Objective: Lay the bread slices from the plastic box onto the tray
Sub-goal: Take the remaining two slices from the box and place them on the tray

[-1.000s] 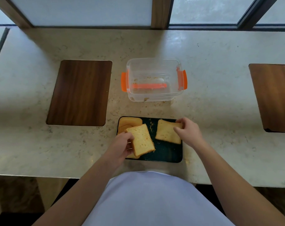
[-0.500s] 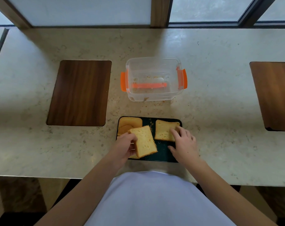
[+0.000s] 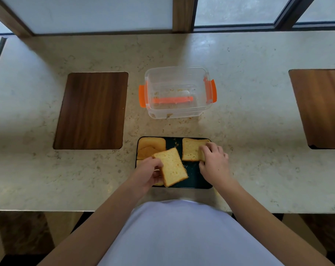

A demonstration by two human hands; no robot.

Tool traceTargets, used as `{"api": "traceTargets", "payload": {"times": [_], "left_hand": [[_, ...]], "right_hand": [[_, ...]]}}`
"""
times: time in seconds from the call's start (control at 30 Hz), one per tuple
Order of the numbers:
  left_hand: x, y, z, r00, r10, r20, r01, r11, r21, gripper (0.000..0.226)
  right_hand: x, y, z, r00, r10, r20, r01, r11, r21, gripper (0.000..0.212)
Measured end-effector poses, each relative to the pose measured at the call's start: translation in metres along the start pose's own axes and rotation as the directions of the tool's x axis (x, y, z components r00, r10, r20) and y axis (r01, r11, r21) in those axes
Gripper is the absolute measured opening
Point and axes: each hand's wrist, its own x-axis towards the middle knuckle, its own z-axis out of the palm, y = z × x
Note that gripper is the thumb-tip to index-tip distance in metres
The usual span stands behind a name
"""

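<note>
A dark tray [image 3: 196, 180] lies on the counter right in front of me. My left hand [image 3: 148, 172] grips a bread slice [image 3: 171, 167] by its left edge and holds it tilted over the tray's middle. My right hand [image 3: 213, 162] rests its fingers on a second slice [image 3: 190, 149] at the tray's back right. A crust-side slice [image 3: 150, 148] lies flat at the back left, with another slice partly hidden under my left hand. Behind the tray stands the clear plastic box [image 3: 177, 93] with orange clips, holding only crumbs.
A dark wooden inlay [image 3: 92, 110] is set into the marble counter at the left, and a lighter one [image 3: 320, 106] at the right. Crumbs lie between box and tray. Window frames run along the counter's back edge. The counter's front edge is close to my body.
My right hand drew back from the right slice's far corner, then moved forward onto that slice again. My left hand still holds its tilted slice in nearly the same place.
</note>
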Motion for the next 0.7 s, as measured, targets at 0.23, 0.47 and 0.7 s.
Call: {"api": "traceTargets", "payload": {"times": [0.23,0.47,0.7], "left_hand": [[-0.001,-0.005,0.013,0.999,0.032,0.023,-0.031,0.999,-0.041,0.049],[-0.001,-0.01,0.026,0.991,0.097,0.09,-0.118,0.955,0.271,0.043],[-0.001,-0.022,0.035,0.998,0.013,0.057,-0.04,0.86,0.508,0.027]], "right_hand": [[-0.036,-0.004,-0.012,0.92,0.225,0.32,-0.391,0.521,0.759,0.026],[-0.062,0.006,-0.007,0.815,0.193,0.547,-0.562,0.03,0.827,0.026],[-0.057,0.019,-0.006,0.787,0.351,0.508,-0.596,0.219,0.772,0.016]]}}
